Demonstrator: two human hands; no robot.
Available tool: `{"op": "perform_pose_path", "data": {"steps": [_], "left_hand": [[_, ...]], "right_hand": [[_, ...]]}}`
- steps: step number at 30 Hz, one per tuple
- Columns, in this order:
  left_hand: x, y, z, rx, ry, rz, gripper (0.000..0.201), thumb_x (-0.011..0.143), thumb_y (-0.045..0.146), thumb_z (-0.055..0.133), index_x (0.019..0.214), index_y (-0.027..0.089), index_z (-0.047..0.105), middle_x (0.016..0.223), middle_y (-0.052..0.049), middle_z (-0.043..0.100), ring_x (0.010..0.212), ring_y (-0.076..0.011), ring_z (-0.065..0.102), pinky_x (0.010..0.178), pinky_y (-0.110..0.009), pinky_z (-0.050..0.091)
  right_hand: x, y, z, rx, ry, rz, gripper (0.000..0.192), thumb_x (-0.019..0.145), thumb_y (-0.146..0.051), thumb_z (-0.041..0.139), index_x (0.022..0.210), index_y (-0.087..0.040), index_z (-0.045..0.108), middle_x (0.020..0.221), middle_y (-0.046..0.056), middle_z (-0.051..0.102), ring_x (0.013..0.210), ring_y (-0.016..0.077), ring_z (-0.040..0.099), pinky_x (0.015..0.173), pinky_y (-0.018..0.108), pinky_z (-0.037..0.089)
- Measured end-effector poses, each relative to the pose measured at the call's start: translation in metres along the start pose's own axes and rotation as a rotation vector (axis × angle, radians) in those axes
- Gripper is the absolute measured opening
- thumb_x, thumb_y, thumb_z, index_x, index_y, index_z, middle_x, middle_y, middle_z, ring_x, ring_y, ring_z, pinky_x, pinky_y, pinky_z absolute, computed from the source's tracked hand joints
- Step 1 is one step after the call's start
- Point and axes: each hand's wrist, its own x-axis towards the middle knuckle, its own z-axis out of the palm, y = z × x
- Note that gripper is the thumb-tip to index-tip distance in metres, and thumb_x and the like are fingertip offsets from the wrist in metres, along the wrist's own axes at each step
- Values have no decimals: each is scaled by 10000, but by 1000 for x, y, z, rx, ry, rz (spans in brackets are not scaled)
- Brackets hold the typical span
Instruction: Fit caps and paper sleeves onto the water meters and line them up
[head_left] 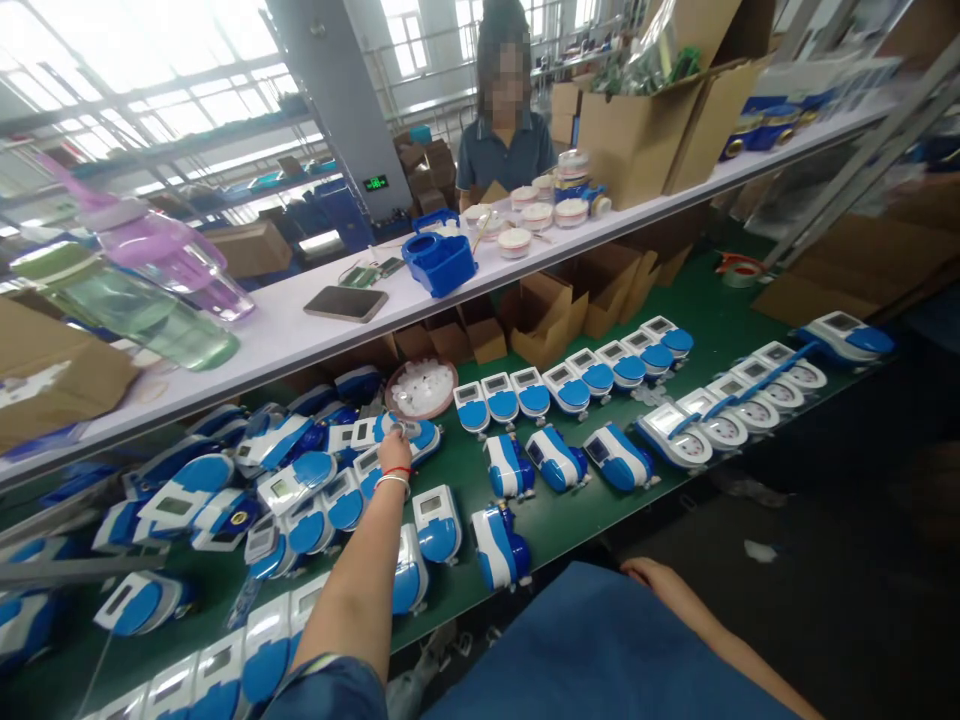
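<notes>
My left hand point(394, 452), with a red cord and a bangle at the wrist, reaches far out over the green bench point(712, 330). Its fingertips pinch a small grey round part point(406, 430) just above a blue-and-white meter point(421, 436). A round dish of white plastic pieces point(421, 388) sits right behind the hand. To its left is a heap of blue-and-white meters point(285, 480). My right hand point(637, 573) lies low on blue cloth point(600, 650) over my lap, with its fingers mostly hidden.
Rows of meters point(592, 378) run right across the bench, with opened ones point(720, 425) further right. A white shelf point(300, 335) above carries a phone point(346, 303), a blue housing point(439, 260), water bottles point(150, 290) and cardboard boxes point(637, 130). A person point(504, 140) stands behind the shelf.
</notes>
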Motion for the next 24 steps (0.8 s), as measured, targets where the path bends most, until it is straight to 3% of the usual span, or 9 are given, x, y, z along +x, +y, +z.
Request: {"op": "perform_pose_path", "data": {"steps": [2,5,7,10,13,18,21,24], "left_hand": [[-25,20,2,-53,24,36,212,827,220,438,925,104,586,956,-150,630,949,-249,560,852,-362,408],[-89,62,12,-228,16,136,266,853,308,436,1016,166,590,1010,-91,640,925,-197,577,837,-302,426],[-143,92,21,-607,-49,193,294,843,331,478,1069,177,587,1062,-85,635,968,-196,575,871,-304,422],[-214,132,33,-947,-203,140,315,823,339,531,1084,175,592,1072,-84,643,994,-199,577,900,-316,418],[-260,163,40,-1072,-269,26,323,788,330,592,1061,160,613,1070,-92,652,1003,-204,580,924,-327,410],[-302,202,47,-1196,-316,-58,373,772,300,623,1124,184,589,1159,-88,619,1043,-199,577,919,-317,433],[-321,224,51,-1253,-384,-124,415,769,323,625,1153,181,558,1122,-98,630,861,-189,647,760,-303,504],[-338,247,57,-1247,-426,-164,413,785,361,601,1142,159,550,925,-81,684,650,-157,652,623,-268,500]], "right_hand": [[2,-4,-6,58,43,22,366,809,-399,400,927,-202,684,956,113,679,903,258,626,839,370,466],[12,-33,-20,188,95,-19,371,822,-418,419,975,-188,667,961,98,677,862,233,635,839,372,473],[20,-68,-35,270,109,-112,363,831,-431,440,1004,-198,658,971,82,676,886,225,629,866,379,464],[26,-123,-63,375,196,-300,343,843,-440,469,1061,-231,632,1128,64,622,1080,212,551,963,370,408],[21,-153,-88,419,250,-431,303,839,-437,496,1004,-227,640,1284,67,511,1185,206,471,1006,359,372],[-1,-147,-111,380,146,-523,200,803,-382,571,868,-210,649,1330,59,463,1237,217,416,1044,371,324],[-15,-132,-125,401,71,-537,199,825,-365,546,881,-206,653,1342,59,452,1234,216,419,1039,371,329],[-26,-114,-143,435,17,-549,195,832,-357,541,882,-207,654,1347,55,449,1230,215,425,1041,370,326]]}}
